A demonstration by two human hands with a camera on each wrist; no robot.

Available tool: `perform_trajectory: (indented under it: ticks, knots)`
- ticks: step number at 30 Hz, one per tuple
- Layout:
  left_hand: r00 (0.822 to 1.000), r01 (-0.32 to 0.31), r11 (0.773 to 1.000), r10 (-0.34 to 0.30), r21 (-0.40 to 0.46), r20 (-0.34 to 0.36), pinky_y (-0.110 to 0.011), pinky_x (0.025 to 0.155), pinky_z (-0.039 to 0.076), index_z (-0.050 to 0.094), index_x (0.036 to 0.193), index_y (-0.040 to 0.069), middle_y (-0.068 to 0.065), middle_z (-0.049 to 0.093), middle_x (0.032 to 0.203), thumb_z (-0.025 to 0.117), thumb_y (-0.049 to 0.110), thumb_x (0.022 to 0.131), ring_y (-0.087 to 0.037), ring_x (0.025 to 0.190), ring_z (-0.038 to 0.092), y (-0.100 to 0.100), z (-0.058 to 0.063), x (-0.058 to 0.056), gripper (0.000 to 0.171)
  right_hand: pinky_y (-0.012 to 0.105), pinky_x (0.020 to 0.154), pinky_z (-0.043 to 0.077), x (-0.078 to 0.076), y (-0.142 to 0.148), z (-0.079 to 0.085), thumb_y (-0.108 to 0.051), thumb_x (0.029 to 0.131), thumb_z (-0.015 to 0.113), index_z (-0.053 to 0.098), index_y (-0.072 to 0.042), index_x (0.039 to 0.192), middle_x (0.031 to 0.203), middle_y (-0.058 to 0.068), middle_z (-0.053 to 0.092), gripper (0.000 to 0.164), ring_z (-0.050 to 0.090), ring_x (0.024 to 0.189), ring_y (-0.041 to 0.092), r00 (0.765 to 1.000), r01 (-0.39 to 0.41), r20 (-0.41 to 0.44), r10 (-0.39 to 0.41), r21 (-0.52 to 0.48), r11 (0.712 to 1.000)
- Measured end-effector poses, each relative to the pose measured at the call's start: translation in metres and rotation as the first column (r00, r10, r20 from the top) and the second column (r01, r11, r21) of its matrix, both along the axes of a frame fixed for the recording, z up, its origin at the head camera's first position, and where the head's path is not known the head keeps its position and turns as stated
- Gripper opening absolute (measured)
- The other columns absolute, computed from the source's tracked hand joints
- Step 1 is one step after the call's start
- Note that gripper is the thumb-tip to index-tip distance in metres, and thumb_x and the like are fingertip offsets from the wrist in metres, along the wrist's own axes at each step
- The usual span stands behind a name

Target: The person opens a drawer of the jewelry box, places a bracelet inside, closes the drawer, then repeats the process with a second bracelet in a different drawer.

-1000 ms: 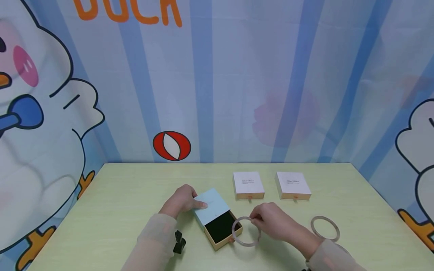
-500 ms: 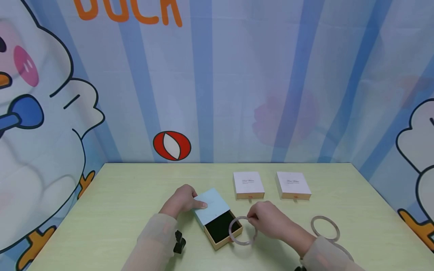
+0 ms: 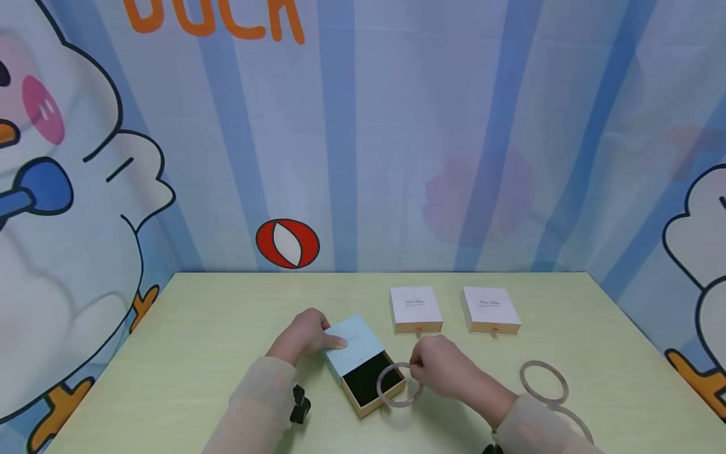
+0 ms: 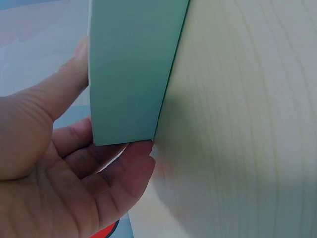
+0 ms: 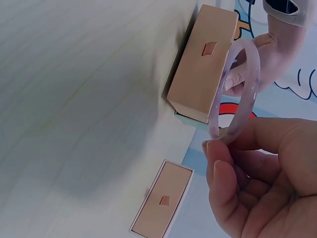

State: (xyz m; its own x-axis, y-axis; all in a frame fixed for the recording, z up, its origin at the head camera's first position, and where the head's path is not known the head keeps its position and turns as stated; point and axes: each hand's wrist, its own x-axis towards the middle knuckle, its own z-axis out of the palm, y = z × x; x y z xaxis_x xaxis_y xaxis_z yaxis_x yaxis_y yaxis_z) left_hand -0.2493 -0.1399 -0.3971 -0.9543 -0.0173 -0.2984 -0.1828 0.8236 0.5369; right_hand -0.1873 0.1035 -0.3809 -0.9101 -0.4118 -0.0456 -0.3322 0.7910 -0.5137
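Your right hand (image 3: 445, 367) moved the bracelet (image 5: 250, 83) closer to the open blue box (image 3: 356, 345), not inside yet; its fingers pinch it, while your left hand (image 3: 306, 337) grips the box.

A booth-like tabletop set, by its pale wood-grain table (image 3: 227, 315) and the blue-striped cartoon backdrop (image 3: 391, 139) behind it.

Orange letters (image 3: 212, 19) on the backdrop (image 3: 408, 126), their tops cut off, seem to read "DUCK". Near the table's (image 3: 227, 315) far edge, the left box (image 3: 416, 310) and right box (image 3: 492, 311) each bear script, apparently "Best Wishes", above print too small to read.
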Motion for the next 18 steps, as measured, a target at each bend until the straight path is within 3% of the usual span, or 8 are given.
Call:
perform_trajectory:
  ticks: [18]
  knots:
    - [1.000, 0.008, 1.000, -0.008, 0.006, -0.004, -0.031, 0.069, 0.043, 0.062, 0.098, 0.002, -0.007, 0.058, 0.088, 0.081, 0.031, 0.074, -0.020, 0.082, 0.050, 0.000, 0.001, 0.001, 0.042, 0.023, 0.047, 0.039, 0.001, -0.017, 0.001, -0.011, 0.081, 0.069, 0.069, -0.008, 0.066, 0.058, -0.002, 0.059, 0.015, 0.048, 0.051, 0.010, 0.997, 0.073, -0.019, -0.072, 0.074, 0.995]
